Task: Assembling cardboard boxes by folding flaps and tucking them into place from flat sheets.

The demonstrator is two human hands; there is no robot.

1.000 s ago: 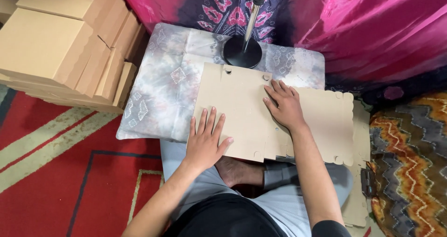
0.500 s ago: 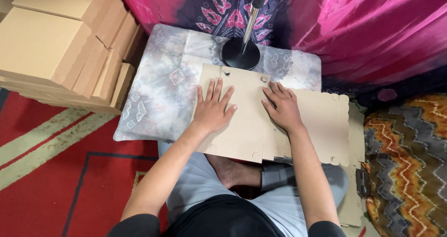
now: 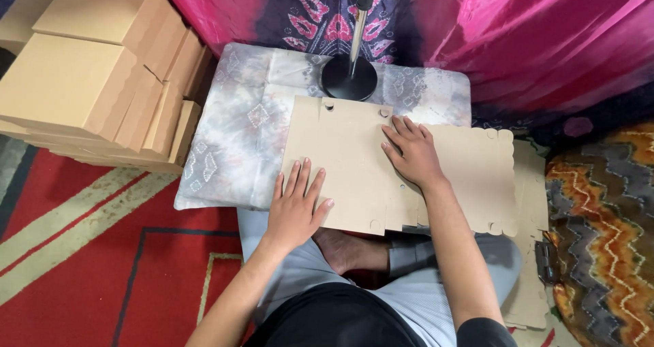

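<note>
Nothing is gripped: both hands are laid flat, fingers spread, on a die-cut cardboard sheet (image 3: 354,163). The left hand (image 3: 296,207) is pressed near its front left corner, the right hand (image 3: 412,153) at its middle. The sheet is spread over the cloth-covered table (image 3: 231,136), overhanging its front edge, just before a black stand base (image 3: 349,76). Folded cardboard boxes (image 3: 88,81) are stacked beside the table's left edge.
</note>
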